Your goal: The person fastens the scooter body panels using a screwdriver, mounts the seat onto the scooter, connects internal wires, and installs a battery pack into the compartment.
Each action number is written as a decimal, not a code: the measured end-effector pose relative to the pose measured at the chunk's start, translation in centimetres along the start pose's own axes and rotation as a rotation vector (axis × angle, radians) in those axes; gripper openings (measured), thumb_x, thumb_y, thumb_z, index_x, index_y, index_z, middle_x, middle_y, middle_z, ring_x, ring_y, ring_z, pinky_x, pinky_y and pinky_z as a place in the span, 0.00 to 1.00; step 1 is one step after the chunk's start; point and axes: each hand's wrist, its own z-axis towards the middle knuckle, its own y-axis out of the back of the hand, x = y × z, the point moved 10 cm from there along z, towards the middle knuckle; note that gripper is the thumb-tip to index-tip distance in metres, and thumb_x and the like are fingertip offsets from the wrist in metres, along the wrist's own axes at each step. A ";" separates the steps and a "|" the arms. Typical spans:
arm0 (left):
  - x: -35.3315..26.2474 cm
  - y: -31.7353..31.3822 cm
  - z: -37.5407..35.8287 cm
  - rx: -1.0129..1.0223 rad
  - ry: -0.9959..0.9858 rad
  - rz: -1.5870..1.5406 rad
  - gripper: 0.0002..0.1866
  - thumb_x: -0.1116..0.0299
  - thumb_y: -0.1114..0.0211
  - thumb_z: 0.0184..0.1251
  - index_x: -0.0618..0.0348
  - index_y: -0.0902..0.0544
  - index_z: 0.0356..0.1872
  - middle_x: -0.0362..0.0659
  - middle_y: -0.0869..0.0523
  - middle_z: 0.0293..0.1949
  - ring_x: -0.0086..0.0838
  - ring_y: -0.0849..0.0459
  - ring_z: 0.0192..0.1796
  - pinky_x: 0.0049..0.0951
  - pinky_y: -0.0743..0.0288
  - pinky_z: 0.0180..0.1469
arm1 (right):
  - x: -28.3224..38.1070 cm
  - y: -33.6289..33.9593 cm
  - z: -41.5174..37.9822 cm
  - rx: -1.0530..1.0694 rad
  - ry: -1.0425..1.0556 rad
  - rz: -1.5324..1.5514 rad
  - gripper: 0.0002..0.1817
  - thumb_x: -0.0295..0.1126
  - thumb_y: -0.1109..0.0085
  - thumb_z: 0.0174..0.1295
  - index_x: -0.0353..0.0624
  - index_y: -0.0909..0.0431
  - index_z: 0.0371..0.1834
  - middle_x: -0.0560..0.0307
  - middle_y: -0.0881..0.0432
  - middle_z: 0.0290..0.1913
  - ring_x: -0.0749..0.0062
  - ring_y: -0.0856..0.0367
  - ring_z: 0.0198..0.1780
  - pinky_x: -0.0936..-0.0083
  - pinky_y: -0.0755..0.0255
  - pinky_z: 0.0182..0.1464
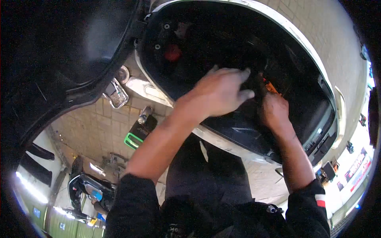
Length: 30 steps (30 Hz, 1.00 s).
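Note:
Both hands reach into the dark storage compartment [293, 107] of a white scooter, under its raised seat [75, 43]. My left hand [220, 93] hovers over the middle of the compartment, slightly blurred, thumb and fingers apart, with nothing seen in it. To its right, my right hand [274, 109] is closed around an orange-and-black tool [271, 85]. The tool's far end is lost in the shadow, so its exact kind does not show. A round red part [172, 52] lies at the compartment's left end.
A metal tray [116, 94] with small parts, a spray can [145, 114] and a black case with a green handle [133, 141] are on the paved floor at left. Another motorcycle [89, 188] stands lower left. The white body rim [238, 152] surrounds the compartment.

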 end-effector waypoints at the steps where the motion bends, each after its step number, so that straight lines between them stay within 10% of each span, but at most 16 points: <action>1: -0.5 3.1 -3.0 -0.347 -0.125 -0.241 0.21 0.62 0.40 0.65 0.64 0.23 0.55 0.54 0.16 0.46 0.44 0.18 0.52 0.39 0.27 0.56 | 0.0 0.2 -0.1 -0.033 0.032 -0.035 0.33 0.30 0.43 0.51 0.51 0.33 0.66 0.48 0.18 0.29 0.54 0.16 0.31 0.58 0.22 0.33; 8: 11.8 0.3 -27.2 -1.159 0.621 -0.477 0.12 0.68 0.41 0.69 0.66 0.21 0.46 0.42 0.17 0.37 0.23 0.20 0.39 0.24 0.25 0.44 | 1.0 1.0 -0.4 0.023 0.008 -0.132 0.40 0.29 0.45 0.51 0.51 0.45 0.72 0.47 0.17 0.30 0.53 0.16 0.33 0.57 0.21 0.36; 11: 13.3 -4.5 -31.8 -1.273 0.609 -0.604 0.10 0.68 0.42 0.70 0.66 0.20 0.43 0.41 0.17 0.36 0.23 0.20 0.37 0.24 0.25 0.42 | 0.8 1.0 -0.9 0.026 -0.010 -0.202 0.21 0.30 0.46 0.52 0.45 0.23 0.52 0.43 0.16 0.33 0.51 0.15 0.36 0.59 0.21 0.39; 21: 14.3 -15.2 -34.0 -0.627 0.615 -0.389 0.15 0.66 0.40 0.67 0.64 0.22 0.49 0.54 0.18 0.45 0.41 0.19 0.48 0.36 0.27 0.52 | 2.8 5.5 -2.8 -0.138 -0.022 0.045 0.18 0.40 0.46 0.64 0.48 0.22 0.54 0.40 0.19 0.47 0.46 0.22 0.51 0.59 0.28 0.52; 26: 17.7 -19.9 -36.4 -0.395 0.601 -0.355 0.17 0.65 0.44 0.66 0.56 0.24 0.55 0.56 0.21 0.52 0.50 0.24 0.56 0.43 0.29 0.58 | 15.4 11.5 -11.2 -0.590 0.131 0.086 0.19 0.33 0.48 0.67 0.36 0.27 0.59 0.49 0.20 0.53 0.70 0.26 0.56 0.74 0.36 0.60; 27: 19.4 -21.1 -37.1 -0.361 0.662 -0.429 0.17 0.64 0.44 0.66 0.57 0.24 0.54 0.56 0.21 0.52 0.50 0.23 0.56 0.43 0.29 0.58 | 14.7 10.5 -12.4 -0.734 0.390 0.214 0.18 0.31 0.48 0.67 0.34 0.26 0.57 0.50 0.20 0.51 0.69 0.22 0.46 0.72 0.31 0.54; 30: 24.9 -24.5 -38.7 -0.467 0.727 -0.476 0.19 0.62 0.44 0.65 0.59 0.24 0.54 0.57 0.21 0.52 0.51 0.23 0.54 0.43 0.30 0.58 | 25.6 0.4 -13.5 -0.476 0.247 0.793 0.14 0.29 0.43 0.63 0.34 0.22 0.50 0.55 0.19 0.40 0.76 0.24 0.32 0.80 0.29 0.36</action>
